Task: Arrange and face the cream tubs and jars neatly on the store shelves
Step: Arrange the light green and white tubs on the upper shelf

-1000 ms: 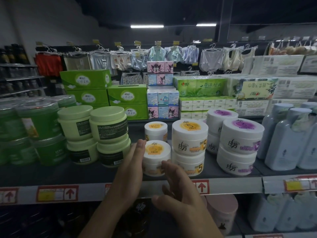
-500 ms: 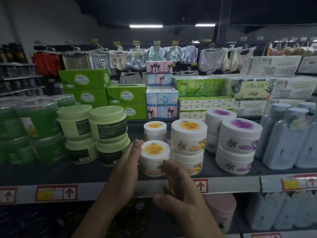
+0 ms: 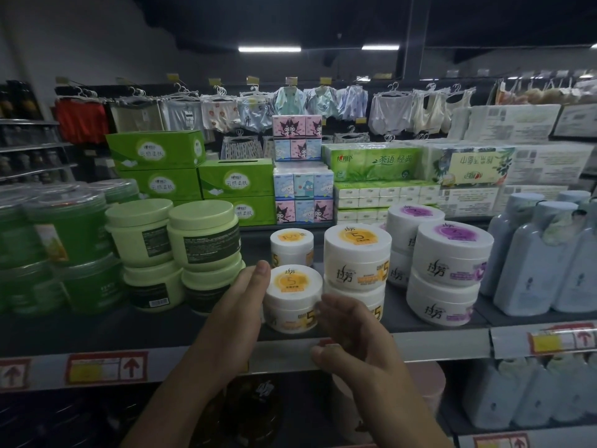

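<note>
A small white cream tub with an orange "5" lid (image 3: 292, 299) stands at the front of the grey shelf (image 3: 445, 344). My left hand (image 3: 239, 305) lies flat with straight fingers against its left side. The fingertips of my right hand (image 3: 355, 344) touch its right front, loosely bent. A second small tub (image 3: 291, 245) sits behind it. Right beside them is a stack of two larger orange-label tubs (image 3: 357, 260), then stacked purple-label tubs (image 3: 449, 270). Light green jars (image 3: 200, 240) are stacked in twos to the left.
Dark green clear-lidded tubs (image 3: 64, 234) fill the far left and pale blue bottles (image 3: 536, 263) the far right. Tissue boxes and packs (image 3: 235, 182) stand on the shelf behind. More goods sit on the lower shelf under the price strip (image 3: 106, 367).
Both hands stay on the small orange-lid tub; it has turned a little, and the large "5" on its side now shows at the front right.
</note>
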Available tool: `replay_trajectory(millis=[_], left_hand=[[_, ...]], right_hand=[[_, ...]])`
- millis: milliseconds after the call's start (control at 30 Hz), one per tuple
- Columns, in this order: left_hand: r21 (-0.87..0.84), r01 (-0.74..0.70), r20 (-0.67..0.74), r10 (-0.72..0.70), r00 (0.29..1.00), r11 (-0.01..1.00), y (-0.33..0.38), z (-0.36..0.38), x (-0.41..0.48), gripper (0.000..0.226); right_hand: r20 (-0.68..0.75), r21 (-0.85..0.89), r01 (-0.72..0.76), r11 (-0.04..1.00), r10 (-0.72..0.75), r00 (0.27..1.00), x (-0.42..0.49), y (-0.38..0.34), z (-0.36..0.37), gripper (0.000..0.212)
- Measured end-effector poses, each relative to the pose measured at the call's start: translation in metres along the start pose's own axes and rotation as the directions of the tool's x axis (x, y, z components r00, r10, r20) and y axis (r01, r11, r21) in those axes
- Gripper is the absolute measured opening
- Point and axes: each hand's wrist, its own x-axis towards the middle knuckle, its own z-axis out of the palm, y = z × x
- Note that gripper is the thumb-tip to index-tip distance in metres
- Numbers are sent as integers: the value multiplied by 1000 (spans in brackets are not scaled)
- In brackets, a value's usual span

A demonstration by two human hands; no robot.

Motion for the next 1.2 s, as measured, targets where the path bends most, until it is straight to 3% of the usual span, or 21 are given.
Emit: replay_trajectory(millis=[300,633,767,967,1200], left_hand=[[171,-148,58,140,988,974,24,-18,2,19],[418,-344,179,295,939,841,68,-40,41,32],[468,-396,261,304,916,790,90,-42,68,23],[617,-417,341,251,906,668,117,-34,109,29],[694,-326,388,49,920,642,132,-19,163,32]], right_hand=[[6,15,113,993,-113,994,4,-39,-3,36],[72,-134,276,952,-269,960,27,-123,-3,25],[114,-206,217,954,-197,974,53,-156,-7,23],[156,-270,72,960,-30,987,104,-176,-12,22],[190,-532,39,846,74,979,169,-178,-27,24]])
